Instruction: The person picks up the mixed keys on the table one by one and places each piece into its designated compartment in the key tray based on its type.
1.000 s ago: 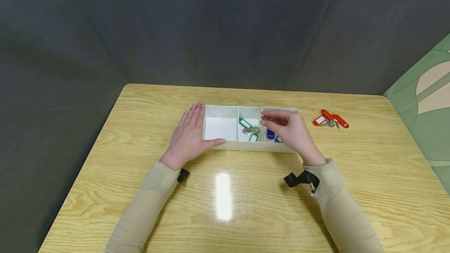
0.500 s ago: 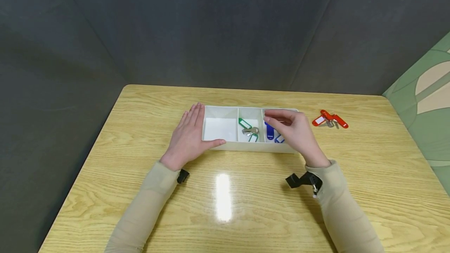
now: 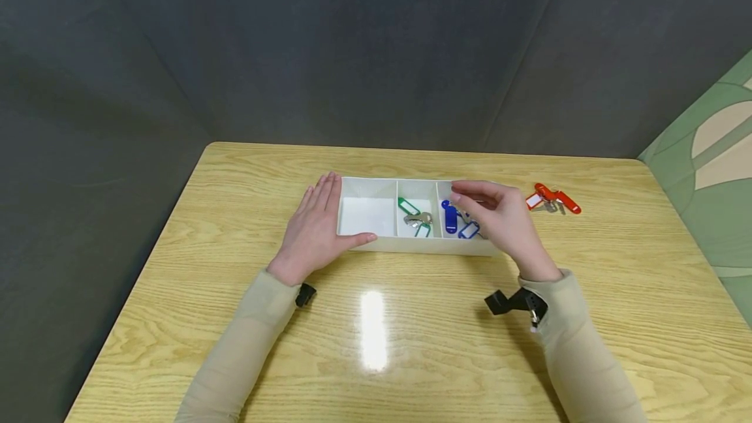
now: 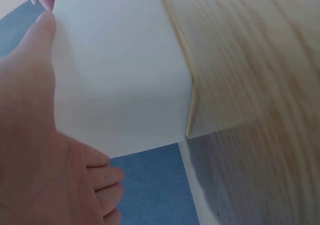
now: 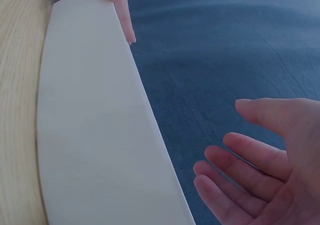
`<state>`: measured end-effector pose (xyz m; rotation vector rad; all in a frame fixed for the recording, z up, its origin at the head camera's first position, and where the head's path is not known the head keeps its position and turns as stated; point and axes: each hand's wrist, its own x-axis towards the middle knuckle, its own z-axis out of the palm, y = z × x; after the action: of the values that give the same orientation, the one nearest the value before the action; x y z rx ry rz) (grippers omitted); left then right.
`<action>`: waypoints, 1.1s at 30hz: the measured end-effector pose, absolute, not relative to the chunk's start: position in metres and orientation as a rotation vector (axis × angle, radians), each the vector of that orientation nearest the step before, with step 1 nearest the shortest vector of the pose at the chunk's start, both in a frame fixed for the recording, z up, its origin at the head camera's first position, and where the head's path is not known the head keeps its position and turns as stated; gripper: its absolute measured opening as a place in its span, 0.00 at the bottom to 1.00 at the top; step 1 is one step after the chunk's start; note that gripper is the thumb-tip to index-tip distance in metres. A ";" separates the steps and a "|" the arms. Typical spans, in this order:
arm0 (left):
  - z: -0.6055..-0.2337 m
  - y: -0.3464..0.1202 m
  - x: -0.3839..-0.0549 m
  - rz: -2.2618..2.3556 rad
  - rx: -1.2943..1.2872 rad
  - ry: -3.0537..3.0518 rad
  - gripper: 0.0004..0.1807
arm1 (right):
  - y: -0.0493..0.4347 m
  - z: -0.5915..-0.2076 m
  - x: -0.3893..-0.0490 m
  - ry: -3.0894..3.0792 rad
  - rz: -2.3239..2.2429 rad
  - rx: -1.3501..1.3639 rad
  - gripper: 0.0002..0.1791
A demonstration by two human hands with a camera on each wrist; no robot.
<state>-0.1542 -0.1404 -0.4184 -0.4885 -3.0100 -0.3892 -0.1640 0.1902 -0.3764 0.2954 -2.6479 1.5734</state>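
Note:
My left hand (image 3: 313,227) rests on the left end of a white three-compartment tray (image 3: 411,245), its fingers straight along the end and the thumb along the front rim. In the left wrist view the thumb and fingers lie against the tray wall (image 4: 120,85). Over the right compartment hovers my right hand (image 3: 499,220); the right wrist view shows its fingers apart, loosely bent, holding nothing. Beneath it lie keys with blue key tags (image 3: 450,219), partly hidden by the hand. Keys with green key tags (image 3: 409,206) lie in the middle compartment. The left compartment shows its bare white floor.
On the wooden table (image 3: 282,358), right of the tray, lies a small bunch of keys with red key tags (image 3: 568,202). A dark cloth partition (image 3: 352,51) stands behind the table. A green patterned surface (image 3: 705,194) borders it at the right.
My right hand has let go over the right compartment and drawn slightly right, its fingers parting, so more of the blue-tagged keys shows. The left hand stays on the tray's end.

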 end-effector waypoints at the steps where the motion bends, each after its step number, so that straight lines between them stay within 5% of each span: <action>1: -0.418 -0.140 -0.154 -0.389 -0.487 -3.011 0.70 | 0.191 -0.376 -0.164 -2.646 1.576 0.288 0.22; 33: -0.419 -0.141 -0.155 -0.391 -0.486 -3.017 0.70 | 0.231 -0.372 -0.167 -2.533 1.555 0.122 0.23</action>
<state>-0.1546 -0.1406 -0.4189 -0.4858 -3.0171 -0.3914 -0.1672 0.2309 -0.3718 0.1216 -2.5333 1.5552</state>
